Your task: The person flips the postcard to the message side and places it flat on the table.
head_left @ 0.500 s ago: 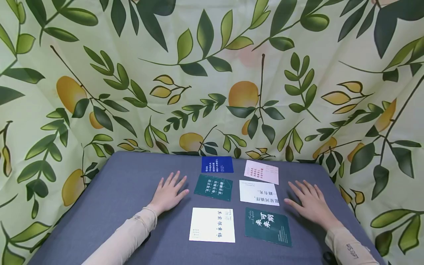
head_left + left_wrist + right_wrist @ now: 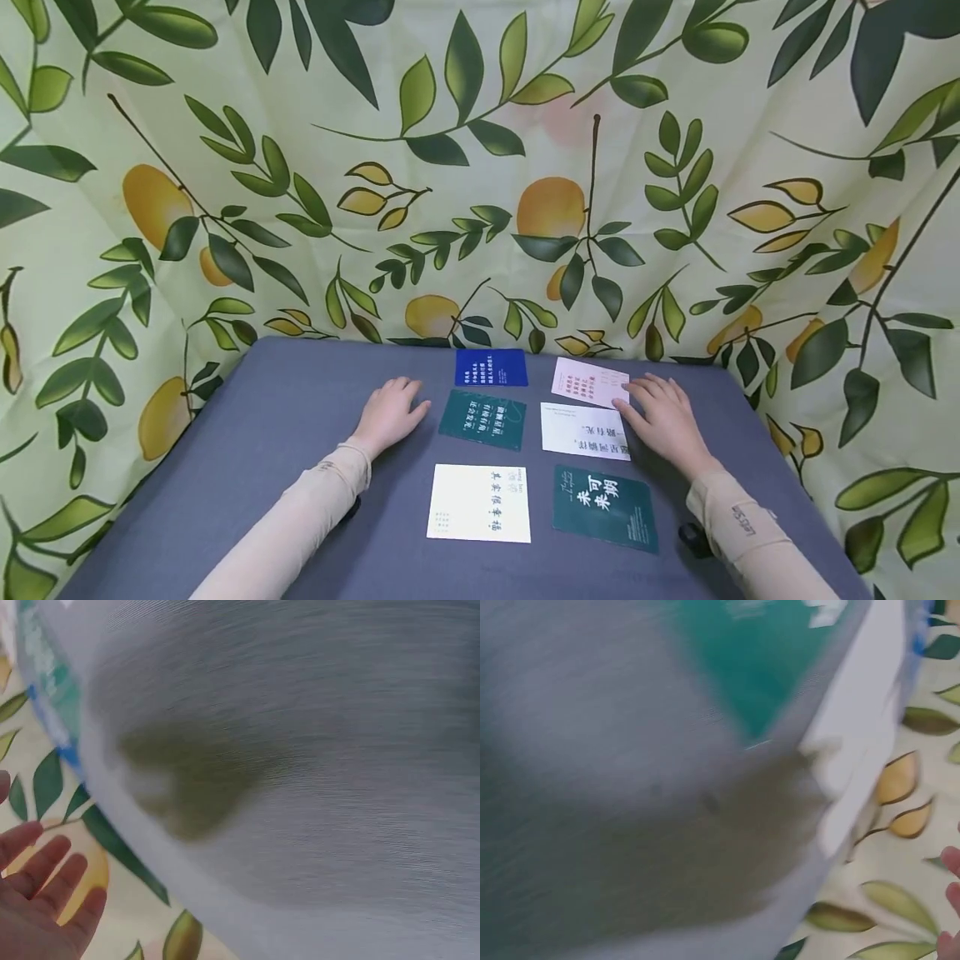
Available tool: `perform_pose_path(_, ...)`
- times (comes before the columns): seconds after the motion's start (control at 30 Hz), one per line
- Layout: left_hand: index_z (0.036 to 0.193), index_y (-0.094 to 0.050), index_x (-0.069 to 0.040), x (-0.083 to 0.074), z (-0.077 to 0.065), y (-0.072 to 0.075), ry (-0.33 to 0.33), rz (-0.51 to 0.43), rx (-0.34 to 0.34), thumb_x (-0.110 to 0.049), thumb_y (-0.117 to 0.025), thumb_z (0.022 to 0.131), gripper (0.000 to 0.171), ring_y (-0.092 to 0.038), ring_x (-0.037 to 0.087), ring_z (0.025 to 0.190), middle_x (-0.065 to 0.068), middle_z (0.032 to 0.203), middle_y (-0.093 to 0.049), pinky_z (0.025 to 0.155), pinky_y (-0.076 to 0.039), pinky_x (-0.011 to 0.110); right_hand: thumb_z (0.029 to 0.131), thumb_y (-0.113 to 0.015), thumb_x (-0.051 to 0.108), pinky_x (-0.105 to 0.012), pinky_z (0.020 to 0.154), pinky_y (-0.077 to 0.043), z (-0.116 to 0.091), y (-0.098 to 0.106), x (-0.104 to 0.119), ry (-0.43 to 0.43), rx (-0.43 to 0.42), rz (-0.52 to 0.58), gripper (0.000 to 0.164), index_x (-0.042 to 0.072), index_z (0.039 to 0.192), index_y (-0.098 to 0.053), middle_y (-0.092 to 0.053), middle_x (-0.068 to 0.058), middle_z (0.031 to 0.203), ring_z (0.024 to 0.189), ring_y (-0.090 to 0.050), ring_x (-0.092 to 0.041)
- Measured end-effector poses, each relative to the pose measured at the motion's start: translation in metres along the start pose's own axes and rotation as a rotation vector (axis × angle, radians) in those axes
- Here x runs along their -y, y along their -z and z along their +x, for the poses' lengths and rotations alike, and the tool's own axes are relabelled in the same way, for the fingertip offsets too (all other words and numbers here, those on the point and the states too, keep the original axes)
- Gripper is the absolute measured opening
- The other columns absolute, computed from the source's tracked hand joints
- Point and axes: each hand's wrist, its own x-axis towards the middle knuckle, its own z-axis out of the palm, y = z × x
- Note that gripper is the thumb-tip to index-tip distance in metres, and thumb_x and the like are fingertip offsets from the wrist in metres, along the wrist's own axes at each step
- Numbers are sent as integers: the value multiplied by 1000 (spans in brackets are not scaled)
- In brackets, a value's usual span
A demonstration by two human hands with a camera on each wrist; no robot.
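Currently: six cards laid out flat, none in hand

Lot: six printed cards, two columns of three, on a grey-blue cloth. Left column, far to near: blue card, patterned green card, cream card. Right column: pink card, white card, plain green card. Several sit slightly askew; the pink card and the white card lie closest together.

Progress, as judged: the spread looks complete as a layout, each card face visible in the head view and apart from the rest or nearly so. Nothing is lifted, stacked or gathered; any picking up or collecting would be wholly outstanding.

Left hand: fingers relaxed, holding nothing. Position: left of the left column, nearest to the patterned green card, with bare cloth between.

Right hand: fingers extended and loosely bent, holding nothing. Position: at the right edge of the right column, fingertips just beside the pink card. The thumb crosses, in the head view, the place where the pink card and the white card meet; whether it touches or hovers cannot be told. The plain green card lies nearer the body than this hand.

Wrist views: cards blurred or cut off, print illegible; only fingers of each hand appear, at the frame edge.
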Motion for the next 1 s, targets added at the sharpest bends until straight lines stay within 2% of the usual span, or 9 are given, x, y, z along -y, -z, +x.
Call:
perform_pose_path(0.13,120,-60,-3,-2,16,10,48,-79,1,-31,-56,92,41,-56,34,111,17,119,-61,92,-46,51,94,-50,41,-58,106,-23,27,4,23,-1,-13,110,47,2,121,-58,-55,-20,126,126,-39,-39)
perform_pose_path(0.33,125,-56,-1,-8,43,13,124,-244,59,-30,-54,93,44,-54,33,115,19,124,-57,98,-44,47,94,-52,30,-51,101,-38,65,-5,53,-62,14,384,43,0,125,-54,-55,-21,125,119,-49,-36)
perform_pose_path(0.43,126,-54,1,-13,54,8,147,-344,103,-29,-53,93,44,-53,33,116,20,125,-56,98,-43,46,95,-52,25,-47,95,-44,80,-20,64,-85,20,470,39,-1,123,-55,-58,-20,118,110,-55,-34)
perform_pose_path(0.63,128,-49,5,-29,67,-12,203,-433,203,-27,-51,94,47,-49,36,120,24,127,-53,101,-41,47,93,-51,20,-44,87,-48,94,-51,84,-112,44,465,33,-2,118,-59,-63,-18,107,100,-59,-31)
perform_pose_path(0.73,132,-45,3,-36,72,-21,262,-503,252,-30,-47,96,49,-43,36,127,23,134,-49,106,-36,48,92,-53,18,-44,87,-47,94,-64,92,-195,77,488,35,-2,120,-57,-63,-19,108,100,-59,-31)
perform_pose_path(0.8,135,-43,2,-33,76,-31,278,-543,248,-32,-42,98,50,-40,35,131,21,137,-47,109,-33,47,91,-54,17,-44,89,-47,94,-72,99,-268,107,534,38,-2,124,-54,-63,-20,111,102,-59,-32)
perform_pose_path(0.87,137,-40,2,-13,90,-63,277,-567,204,-40,-33,100,56,-39,32,132,20,140,-45,109,-33,42,91,-54,18,-44,93,-46,93,-79,105,-338,124,607,42,-2,128,-50,-61,-23,116,107,-58,-34)
perform_pose_path(1.0,141,-35,-1,36,131,-147,291,-677,115,-51,-15,99,69,-38,30,134,17,144,-41,109,-33,39,93,-53,20,-45,101,-41,90,-91,113,-447,124,776,47,-1,134,-43,-54,-26,128,119,-52,-37)
